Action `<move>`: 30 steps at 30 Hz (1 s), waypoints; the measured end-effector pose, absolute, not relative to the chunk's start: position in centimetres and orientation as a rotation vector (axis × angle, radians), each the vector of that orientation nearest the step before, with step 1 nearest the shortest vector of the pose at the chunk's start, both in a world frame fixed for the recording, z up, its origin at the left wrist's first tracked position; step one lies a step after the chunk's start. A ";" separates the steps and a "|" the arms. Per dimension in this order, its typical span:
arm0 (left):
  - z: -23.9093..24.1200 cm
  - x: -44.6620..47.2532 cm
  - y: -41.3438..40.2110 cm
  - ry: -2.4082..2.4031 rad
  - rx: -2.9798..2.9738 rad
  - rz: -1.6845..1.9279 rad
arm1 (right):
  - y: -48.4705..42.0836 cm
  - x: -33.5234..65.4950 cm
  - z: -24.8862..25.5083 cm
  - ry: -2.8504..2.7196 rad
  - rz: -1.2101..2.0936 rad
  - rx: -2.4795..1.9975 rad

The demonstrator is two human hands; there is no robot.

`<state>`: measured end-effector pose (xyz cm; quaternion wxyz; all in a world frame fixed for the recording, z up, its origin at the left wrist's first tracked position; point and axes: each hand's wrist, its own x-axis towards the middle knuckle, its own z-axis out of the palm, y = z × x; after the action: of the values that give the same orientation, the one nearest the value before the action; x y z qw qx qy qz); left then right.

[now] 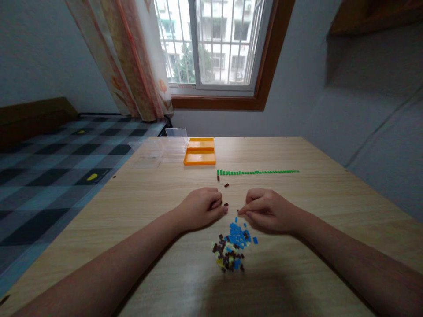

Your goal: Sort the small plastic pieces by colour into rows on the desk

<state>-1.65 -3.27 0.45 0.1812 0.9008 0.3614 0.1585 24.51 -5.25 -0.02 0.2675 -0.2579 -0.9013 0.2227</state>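
Note:
My left hand (203, 207) rests on the table with its fingers curled in and the thumb stretched forward. A dark bit shows at its fingertips, too small to make out, and a small brown brick (226, 204) lies just beyond the thumb. Opposite it, my right hand (269, 210) is closed, its index finger and thumb tips at another small brown brick (237, 211). Between my forearms is a loose pile of blue bricks (238, 234), mixed nearer me with brown bricks (228, 264) and pale yellow ones.
Green bricks (257, 172) form a long row beyond my hands. One brown brick (218, 178) stands under its left end, with another (226, 185) close by. Farther back sit an orange tray (199, 163) and clear plastic boxes (176, 134). A bed (99, 154) adjoins on the left.

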 end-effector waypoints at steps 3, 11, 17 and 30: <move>0.5 -1.7 -3.3 1.009 2.540 0.443 | -5.8 24.8 0.1 -2.426 0.790 -0.583; 0.4 -1.7 -3.2 0.989 2.552 0.447 | -6.5 24.9 0.7 -2.529 0.818 -0.508; 0.4 -1.7 -3.3 0.981 2.557 0.456 | -6.5 25.0 1.1 -2.583 0.783 -0.537; 0.4 -1.7 -3.2 0.989 2.557 0.436 | -6.5 25.1 0.8 -2.579 0.893 -0.504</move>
<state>-1.73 -3.18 0.38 0.1815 0.9057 0.3504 0.1546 25.06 -6.51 0.83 0.1821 -0.1784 -0.9137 0.3165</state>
